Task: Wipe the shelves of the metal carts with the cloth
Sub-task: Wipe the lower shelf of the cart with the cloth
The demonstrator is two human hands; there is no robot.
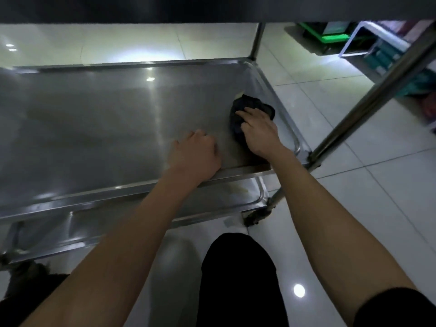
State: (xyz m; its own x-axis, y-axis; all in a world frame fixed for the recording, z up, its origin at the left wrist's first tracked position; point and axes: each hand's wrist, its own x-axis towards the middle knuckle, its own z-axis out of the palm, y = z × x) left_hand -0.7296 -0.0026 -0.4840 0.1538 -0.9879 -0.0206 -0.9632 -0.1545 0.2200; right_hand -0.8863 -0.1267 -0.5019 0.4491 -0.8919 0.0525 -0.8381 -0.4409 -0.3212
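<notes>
A steel cart's middle shelf [99,128] fills the view, with a raised rim all round. A dark bunched cloth [252,107] lies near the shelf's right edge. My right hand [259,131] presses flat on top of the cloth, fingers pointing away from me. My left hand [195,154] rests on the shelf just inside the near rim, fingers curled, holding nothing. A lower shelf [219,199] shows beneath the near rim.
The cart's upper shelf [212,8] hangs dark overhead. Upright steel posts [368,107] stand at the right corners, with a caster [257,215] below. White floor tiles [354,185] lie to the right. Shelving with goods [387,50] stands at the far right. My dark-trousered knee [238,274] is below.
</notes>
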